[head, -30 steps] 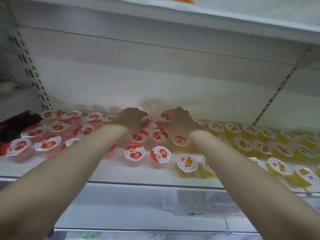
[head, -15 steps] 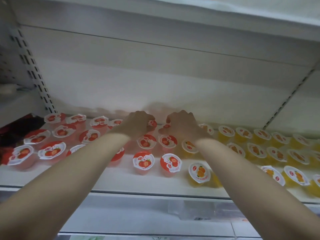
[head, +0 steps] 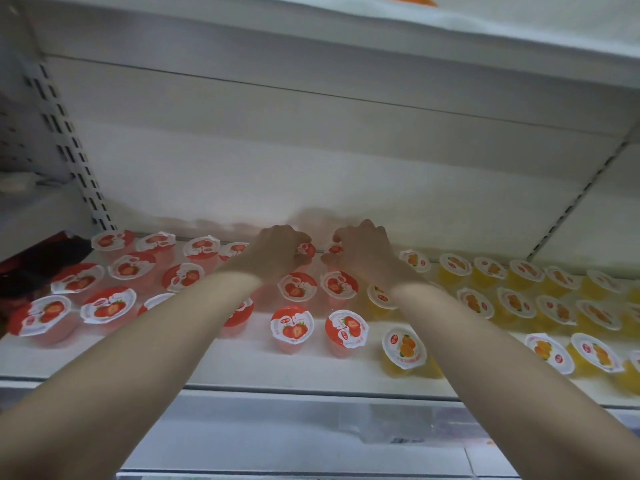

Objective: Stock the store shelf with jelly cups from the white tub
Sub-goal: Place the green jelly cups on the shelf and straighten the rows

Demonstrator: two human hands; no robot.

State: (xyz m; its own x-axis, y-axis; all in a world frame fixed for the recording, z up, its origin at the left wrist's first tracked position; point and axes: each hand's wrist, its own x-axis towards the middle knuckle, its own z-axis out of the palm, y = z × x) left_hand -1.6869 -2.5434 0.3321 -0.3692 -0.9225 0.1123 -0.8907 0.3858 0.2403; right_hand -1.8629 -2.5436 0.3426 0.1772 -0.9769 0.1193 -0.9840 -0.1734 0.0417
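Shelf [head: 294, 362]: matt white painted sheet metal, smooth. Back panel [head: 277, 150]: same finish w/ faint seams. Slotted upright [head: 74, 161]: painted metal, punched. Strawberry jelly cups [head: 292, 329]: translucent pink plastic, glossy printed film lids. Orange jelly cups [head: 403, 348]: translucent yellow plastic, same glossy lids, edges slightly crinkled.
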